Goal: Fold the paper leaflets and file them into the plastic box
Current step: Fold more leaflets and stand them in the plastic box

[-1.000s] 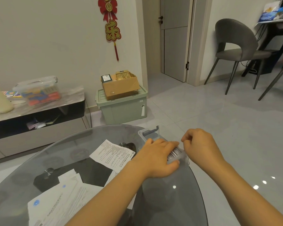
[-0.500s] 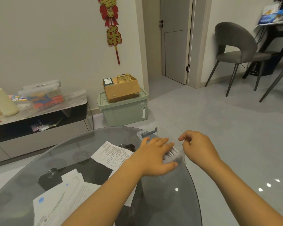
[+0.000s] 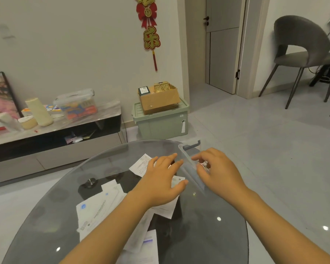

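Reaching across a round glass desk [image 3: 69,221], a person works at a clear plastic box [image 3: 191,168] near its far right edge, apparently handling its lid, so the filing step looks barely begun. At left, on a low cabinet [image 3: 71,130] by the wall, a lidded clear tub [image 3: 76,105] holds colourful items that cannot be made out. Printed paper leaflets [image 3: 97,210] lie flat and overlapping across the middle of the desk, none visibly folded. The left hand [image 3: 160,180] hovers over them with fingers spread and relaxed, holding nothing. Beyond, a cardboard carton [image 3: 160,101] with small packages inside sits on a green storage bin [image 3: 160,122]. The right hand [image 3: 217,172] curls its fingers at the box's rim; whether it actually grips the plastic cannot be told through the blur. What the box holds is unclear. The next move likely calls for picking up one leaflet and creasing it to fit the box.
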